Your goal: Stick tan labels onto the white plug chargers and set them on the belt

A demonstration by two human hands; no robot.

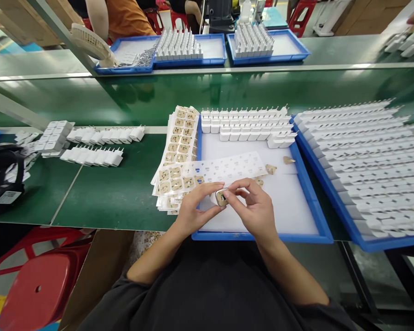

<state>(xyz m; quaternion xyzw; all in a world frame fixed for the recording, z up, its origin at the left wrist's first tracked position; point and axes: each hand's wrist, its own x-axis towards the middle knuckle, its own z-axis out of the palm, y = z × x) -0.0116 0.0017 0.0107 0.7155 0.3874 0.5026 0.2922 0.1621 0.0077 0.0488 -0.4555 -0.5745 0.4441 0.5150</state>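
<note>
My left hand (196, 207) and my right hand (253, 207) meet over the near left part of a blue tray (307, 188). Together they pinch a small white charger plug (221, 197) with a tan sticker on its face. My left fingers wrap round its left side, and my right thumb and forefinger press on the sticker. Just beyond my hands lies a used white sticker sheet (232, 168). Sheets of tan stickers (179, 142) are stacked at the tray's left edge. Rows of white plugs (244, 124) stand at the tray's far end.
A second blue tray (362, 241) packed with white plugs sits to the right. More plugs (93, 156) lie on the green bench at left, beside a black device (3, 184). Across the green conveyor belt (158, 92) stand blue trays (193, 59) of plugs, and a person in orange (124, 18). A red stool (37, 285) stands lower left.
</note>
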